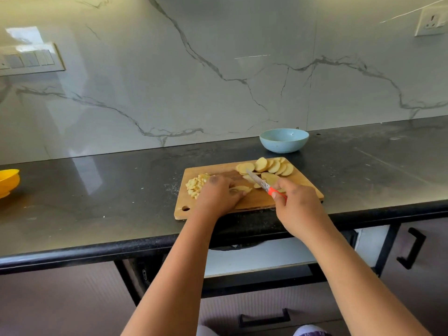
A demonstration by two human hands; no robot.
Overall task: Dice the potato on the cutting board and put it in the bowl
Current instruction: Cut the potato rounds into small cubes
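A wooden cutting board [257, 202] lies at the front edge of the dark counter. Round potato slices [266, 165] are fanned across its far right part, and a heap of diced potato [196, 185] sits at its left end. My left hand [218, 195] pinches a small stack of slices [241, 189] in the middle of the board. My right hand [297, 202] grips the red handle of a knife [260, 183]; its blade points up and left, just right of the held slices. The light blue bowl [284, 139] stands behind the board by the wall, and nothing shows inside it.
A yellow bowl [8, 181] stands at the far left of the black counter [97, 190]. The marble backsplash rises behind, with a switch panel [29, 59] on the left and a socket [432, 21] at the top right. Drawers with black handles are below.
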